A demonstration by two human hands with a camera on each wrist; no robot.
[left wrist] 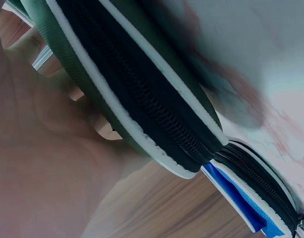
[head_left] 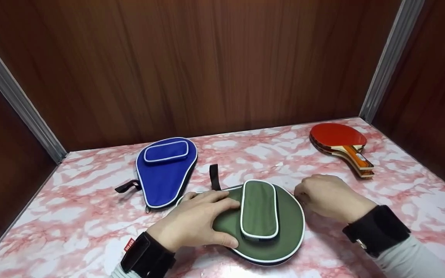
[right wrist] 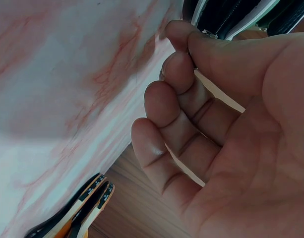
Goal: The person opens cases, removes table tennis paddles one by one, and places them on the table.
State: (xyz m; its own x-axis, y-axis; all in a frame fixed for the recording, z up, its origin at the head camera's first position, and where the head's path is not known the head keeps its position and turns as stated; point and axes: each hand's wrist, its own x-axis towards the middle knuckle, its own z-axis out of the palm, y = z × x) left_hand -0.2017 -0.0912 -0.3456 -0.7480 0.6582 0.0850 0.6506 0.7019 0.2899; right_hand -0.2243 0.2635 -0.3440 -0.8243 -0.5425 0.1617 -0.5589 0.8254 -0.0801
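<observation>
So the green paddle case (head_left: pixel 290 233) is lying flat on the pink marbled table (head_left: pixel 72 227), front and centre, close to the person, with its raised pocket (head_left: pixel 259 208) facing up. The left hand (head_left: pixel 195 222) is spread over the narrower end, fingers loosely extended and thumb apart, just resting on the fabric, not really gripping anything. A black strap (head_left: pixel 214 177) sticks out past the fingers on the far side.

The right hand (head_left: pixel 328 195) is at the case's rounded right edge, fingers curled in, thumb and forefinger pinching what looks like the zipper pull (right wrist: pixel 209 33). The fingertips mostly hide it, tbh.

Behind the left hand there's a blue case (head_left: pixel 164 177), pocket up too, lying near the green one. Two stacked paddles (head_left: pixel 338 135) sit well apart at the back right, red face on top, handles angled toward the person. Both wrists have black bands (head_left: pixel 379 229) on.
</observation>
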